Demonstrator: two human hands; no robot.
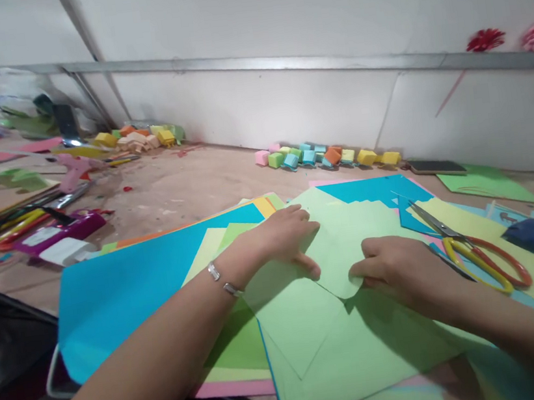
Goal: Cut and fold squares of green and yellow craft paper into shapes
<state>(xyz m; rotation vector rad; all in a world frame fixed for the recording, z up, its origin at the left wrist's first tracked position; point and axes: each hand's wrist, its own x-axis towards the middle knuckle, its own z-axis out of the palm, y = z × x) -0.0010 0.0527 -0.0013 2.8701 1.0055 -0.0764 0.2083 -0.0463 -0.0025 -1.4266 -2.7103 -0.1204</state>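
And here's the left hand [292, 239], thumb and fingers apart, resting on the pale green cutout [344, 239] near the front edge of the table [167, 190]. The right hand [394, 272] has thumb and finger together, clamped on the cutout's rounded end! Underneath lies a green sheet [361, 358], right at the front edge. Scissors [449, 235] lie just beside the right hand; small paper cubes [309, 156] line the back edge.

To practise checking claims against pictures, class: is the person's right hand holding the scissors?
No, the right hand pinches the edge of a light green paper, while the scissors lie beside it.
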